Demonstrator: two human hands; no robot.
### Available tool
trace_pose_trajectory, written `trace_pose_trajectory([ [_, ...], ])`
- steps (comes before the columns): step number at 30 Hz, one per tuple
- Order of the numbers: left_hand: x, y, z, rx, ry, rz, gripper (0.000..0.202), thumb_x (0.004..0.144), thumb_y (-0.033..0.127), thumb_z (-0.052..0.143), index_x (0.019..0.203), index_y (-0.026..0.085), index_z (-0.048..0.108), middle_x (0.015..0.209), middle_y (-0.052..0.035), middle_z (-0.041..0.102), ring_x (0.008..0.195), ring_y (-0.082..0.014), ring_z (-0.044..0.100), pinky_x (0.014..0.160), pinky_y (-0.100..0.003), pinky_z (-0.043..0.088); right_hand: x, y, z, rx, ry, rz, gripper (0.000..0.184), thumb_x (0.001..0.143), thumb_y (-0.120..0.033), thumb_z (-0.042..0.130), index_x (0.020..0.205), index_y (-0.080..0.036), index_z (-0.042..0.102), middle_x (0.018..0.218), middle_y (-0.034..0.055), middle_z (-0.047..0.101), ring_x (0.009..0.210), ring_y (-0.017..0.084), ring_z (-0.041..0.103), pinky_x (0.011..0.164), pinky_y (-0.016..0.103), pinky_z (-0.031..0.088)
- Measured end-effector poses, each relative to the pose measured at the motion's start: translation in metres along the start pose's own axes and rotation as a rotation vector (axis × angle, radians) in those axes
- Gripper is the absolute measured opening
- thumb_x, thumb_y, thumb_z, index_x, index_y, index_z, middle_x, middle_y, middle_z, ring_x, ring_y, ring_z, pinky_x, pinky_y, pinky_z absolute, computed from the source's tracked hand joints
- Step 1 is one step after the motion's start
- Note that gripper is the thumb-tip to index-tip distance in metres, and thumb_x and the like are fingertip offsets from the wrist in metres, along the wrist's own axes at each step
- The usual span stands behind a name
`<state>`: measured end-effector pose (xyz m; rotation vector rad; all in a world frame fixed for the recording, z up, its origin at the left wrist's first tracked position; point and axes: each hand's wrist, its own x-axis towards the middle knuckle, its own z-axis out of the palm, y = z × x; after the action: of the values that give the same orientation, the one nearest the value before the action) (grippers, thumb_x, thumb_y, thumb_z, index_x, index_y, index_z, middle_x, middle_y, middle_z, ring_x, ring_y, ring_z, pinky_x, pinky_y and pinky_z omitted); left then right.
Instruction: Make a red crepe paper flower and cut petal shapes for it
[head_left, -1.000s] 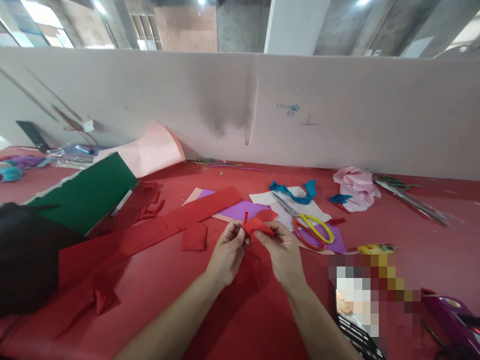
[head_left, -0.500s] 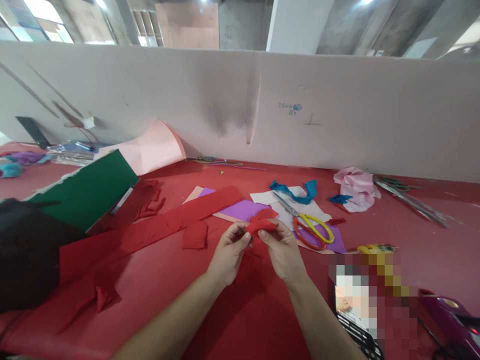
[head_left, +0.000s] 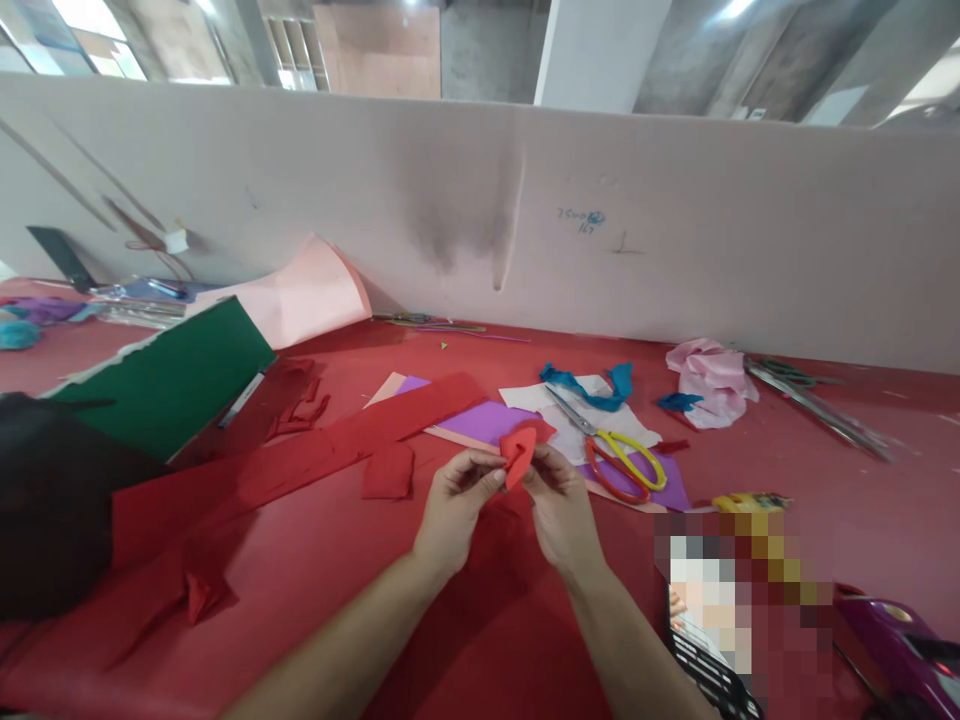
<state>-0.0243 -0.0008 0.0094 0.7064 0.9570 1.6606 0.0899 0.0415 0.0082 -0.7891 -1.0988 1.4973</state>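
A small folded piece of red crepe paper (head_left: 519, 452) is held up between my two hands, curled into a petal-like shape. My left hand (head_left: 459, 505) pinches its left edge between thumb and fingers. On the other edge, my right hand (head_left: 564, 505) grips it the same way; some of its fingertips are hidden behind the paper. Scissors with one red and one yellow handle (head_left: 626, 460) lie just right of my right hand, on white and purple sheets. Left of my hands lie a red square piece (head_left: 388, 472) and a long red strip (head_left: 300, 465).
A green board (head_left: 176, 385) and a dark bag-like object (head_left: 67, 510) stand at left. Blue scraps (head_left: 592, 388) and crumpled pink paper (head_left: 712, 380) lie behind the scissors. At right are a yellow tool (head_left: 750, 500) and a purple device (head_left: 896, 645). A pale wall (head_left: 315, 170) closes off the back.
The red paper in my hands has turned from a wide, flat fold to a narrower, upright curl. My right hand has shifted slightly left and its thumb has moved off the front.
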Motion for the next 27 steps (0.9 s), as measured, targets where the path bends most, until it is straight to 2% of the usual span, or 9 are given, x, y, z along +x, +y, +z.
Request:
trace_pose_trajectory([
  [4,0.0007,-0.0005,-0.0003,0.025,0.039,0.009,0.015,0.067,0.023,0.08,0.076,0.018,0.07,0.074,0.0001,0.066,0.069,-0.0113,0.058,0.071,-0.025,0.048,-0.0026,0.0009,0.0025,-0.002,-0.054,-0.004,0.013,0.077,-0.033,0.074,0.086,-0.025,0.074,0.085,0.0006,0.071,0.083,0.019,0.062,0.081,0.032,0.049],
  [8,0.002,-0.0015,-0.0004,-0.033,0.081,0.034,0.018,0.068,0.019,0.079,0.077,0.018,0.063,0.074,0.003,0.062,0.07,-0.0086,0.057,0.071,-0.02,0.046,-0.0062,-0.0015,0.0054,0.012,-0.113,-0.007,0.016,0.083,-0.037,0.068,0.091,-0.026,0.075,0.089,0.0023,0.073,0.085,0.02,0.064,0.085,0.036,0.051],
  [11,0.0031,-0.0006,0.0009,-0.143,0.076,-0.002,0.03,0.067,0.017,0.08,0.09,0.021,0.062,0.076,0.0045,0.062,0.072,-0.008,0.058,0.072,-0.02,0.046,-0.009,-0.0035,0.0074,-0.055,-0.14,-0.02,0.02,0.079,-0.035,0.072,0.096,-0.025,0.074,0.095,0.0041,0.073,0.092,0.022,0.065,0.093,0.041,0.049],
  [14,0.0031,0.0002,0.0033,-0.181,0.028,-0.078,0.042,0.064,0.019,0.082,0.102,0.022,0.065,0.084,0.0008,0.067,0.08,-0.012,0.062,0.079,-0.024,0.048,-0.0097,-0.0045,0.0073,-0.13,-0.107,-0.05,0.021,0.078,-0.032,0.074,0.097,-0.025,0.073,0.096,0.0038,0.073,0.092,0.021,0.065,0.091,0.038,0.05],
  [17,0.0018,-0.0023,0.0041,-0.147,-0.023,-0.107,0.034,0.066,0.023,0.082,0.097,0.018,0.07,0.094,-0.005,0.071,0.09,-0.0171,0.063,0.086,-0.03,0.048,-0.0086,-0.0054,0.0056,-0.19,-0.075,-0.038,0.02,0.08,-0.034,0.071,0.096,-0.024,0.073,0.092,0.0035,0.073,0.087,0.02,0.065,0.085,0.034,0.052],
  [23,0.0003,-0.009,0.0009,-0.089,-0.034,-0.083,0.02,0.071,0.026,0.078,0.089,0.019,0.071,0.086,-0.0027,0.07,0.079,-0.0139,0.061,0.079,-0.028,0.048,-0.0076,-0.0073,0.0043,-0.238,-0.107,-0.029,0.019,0.083,-0.036,0.067,0.095,-0.023,0.073,0.09,0.0037,0.072,0.084,0.02,0.064,0.08,0.033,0.053],
  [27,-0.0002,-0.0065,0.0035,-0.07,-0.042,-0.079,0.021,0.072,0.028,0.077,0.09,0.018,0.072,0.091,-0.0047,0.072,0.084,-0.0166,0.063,0.082,-0.029,0.048,-0.0091,-0.0088,0.0044,-0.354,-0.103,-0.072,0.017,0.085,-0.036,0.064,0.091,-0.021,0.071,0.088,0.0042,0.069,0.083,0.02,0.062,0.079,0.032,0.051],
])
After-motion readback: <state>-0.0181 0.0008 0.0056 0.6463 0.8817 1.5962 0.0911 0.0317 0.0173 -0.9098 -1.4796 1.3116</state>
